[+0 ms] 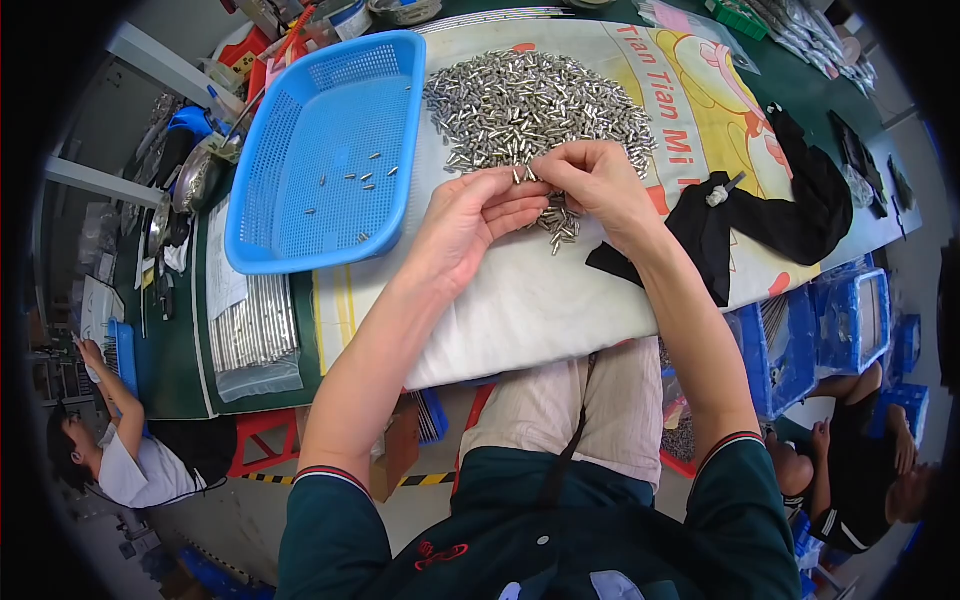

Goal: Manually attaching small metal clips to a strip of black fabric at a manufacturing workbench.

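Note:
A large heap of small silver metal pins (520, 105) lies on a white cloth (520, 300) spread over the table. My left hand (470, 222) and my right hand (592, 183) meet at the near edge of the heap, fingertips pinching a few pins between them. A smaller cluster of pins (560, 222) sits just under my hands. To the left stands a blue plastic basket (290, 240) holding several loose pins (362, 178).
A black cloth (790, 215) with a small white piece lies at the right. A bag of metal rods (255, 335) rests on the green table at left. Blue crates (850, 320) stand lower right. Other people sit at lower left and lower right.

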The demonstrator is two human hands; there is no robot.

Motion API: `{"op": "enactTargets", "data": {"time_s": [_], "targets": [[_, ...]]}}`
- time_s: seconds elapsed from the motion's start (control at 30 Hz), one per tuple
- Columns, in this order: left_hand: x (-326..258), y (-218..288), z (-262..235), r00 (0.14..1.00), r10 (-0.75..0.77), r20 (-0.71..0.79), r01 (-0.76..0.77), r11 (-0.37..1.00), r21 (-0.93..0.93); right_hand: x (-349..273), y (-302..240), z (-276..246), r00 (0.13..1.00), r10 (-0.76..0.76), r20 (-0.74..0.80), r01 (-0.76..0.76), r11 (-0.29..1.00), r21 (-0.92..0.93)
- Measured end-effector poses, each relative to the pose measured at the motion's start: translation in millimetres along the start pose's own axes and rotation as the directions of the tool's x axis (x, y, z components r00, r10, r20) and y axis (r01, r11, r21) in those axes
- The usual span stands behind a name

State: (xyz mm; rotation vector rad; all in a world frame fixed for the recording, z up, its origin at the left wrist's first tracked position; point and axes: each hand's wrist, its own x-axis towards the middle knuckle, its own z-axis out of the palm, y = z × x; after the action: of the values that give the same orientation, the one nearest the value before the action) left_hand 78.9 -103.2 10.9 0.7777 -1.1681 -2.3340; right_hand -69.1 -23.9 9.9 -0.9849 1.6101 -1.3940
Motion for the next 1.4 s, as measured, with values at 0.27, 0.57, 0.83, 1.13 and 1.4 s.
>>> {"op": "enactTargets", "data": {"time_s": [0.27,0.57,0.83,1.13,1.4], "targets": [[0.1,1.5,-1.2,1.0,0.002,0.002,-0.002,1.0,-0.02,-0.3,-1.8,-4.3,0.999,0.018,0.034,-0.019,1.0,0.024],[-0.4,-7.2,2.9,0.974,0.221,-0.054,-0.209,0.962,0.176,0.4,2.8,1.5,0.985,-0.171,0.032,0.169,0.985,0.042],[-1.8,-9.5,3.9,0.946,0.321,-0.035,-0.306,0.926,0.223,2.6,4.8,0.7,0.963,-0.268,0.037,0.266,0.963,0.04],[-2.3,-8.4,4.2,0.953,0.298,-0.049,-0.278,0.93,0.239,2.4,4.5,1.7,0.965,-0.261,0.024,0.259,0.964,0.059],[-2.3,-6.6,6.0,0.987,0.154,-0.05,-0.153,0.988,0.027,2.2,4.2,1.7,0.983,-0.18,0.021,0.179,0.982,0.055]]}}
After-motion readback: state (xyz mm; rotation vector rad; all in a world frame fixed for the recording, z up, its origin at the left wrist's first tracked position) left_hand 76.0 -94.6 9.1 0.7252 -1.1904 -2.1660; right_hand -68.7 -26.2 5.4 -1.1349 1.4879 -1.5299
